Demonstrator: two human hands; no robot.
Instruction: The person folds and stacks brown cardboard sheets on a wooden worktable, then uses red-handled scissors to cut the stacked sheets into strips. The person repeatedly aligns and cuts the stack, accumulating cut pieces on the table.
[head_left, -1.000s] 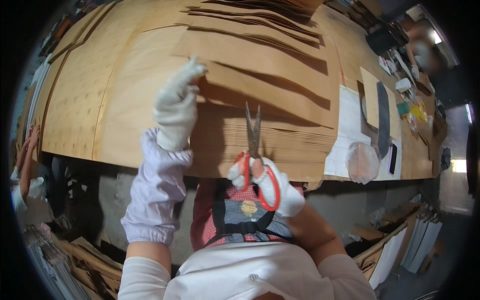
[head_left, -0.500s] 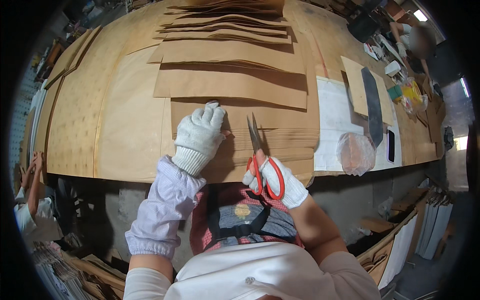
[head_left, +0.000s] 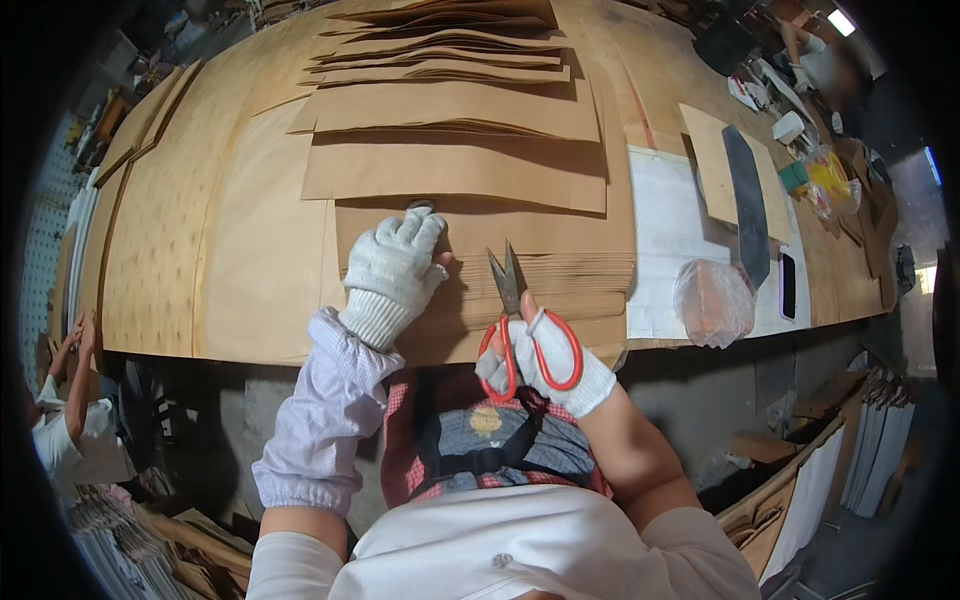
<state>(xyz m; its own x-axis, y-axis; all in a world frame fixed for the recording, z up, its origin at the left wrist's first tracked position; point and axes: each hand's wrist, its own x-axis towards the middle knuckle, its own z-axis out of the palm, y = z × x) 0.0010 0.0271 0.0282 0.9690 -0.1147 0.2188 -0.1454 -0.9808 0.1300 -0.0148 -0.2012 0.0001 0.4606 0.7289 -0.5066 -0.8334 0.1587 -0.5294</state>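
Red-handled scissors [head_left: 508,288] point away from me, blades a little apart, above the near edge of the brown paper sheets [head_left: 560,236]. My right hand [head_left: 545,362], in a white glove with bare fingertips showing, grips their handles. On the left part of the same paper rests my left hand [head_left: 395,262], in a white knitted glove. Its fingers are curled and the thumb is tucked beside them. A small greyish item [head_left: 420,205] shows at its fingertips, too small to make out. Beyond it, layered folded brown paper [head_left: 455,172] overlaps in rows toward the far side.
On the right of the wooden table [head_left: 160,230] lie a white sheet [head_left: 655,240], a dark pointed strip [head_left: 745,200], a plastic-wrapped lump [head_left: 713,303] and a phone [head_left: 788,285]. A co-worker's hands [head_left: 82,340] are at the left edge; another person sits at far right.
The scissor blades have spread slightly wider and their tips have come a little nearer to me. My left hand stays nearly in place on the paper. The co-worker's hands at left have shifted.
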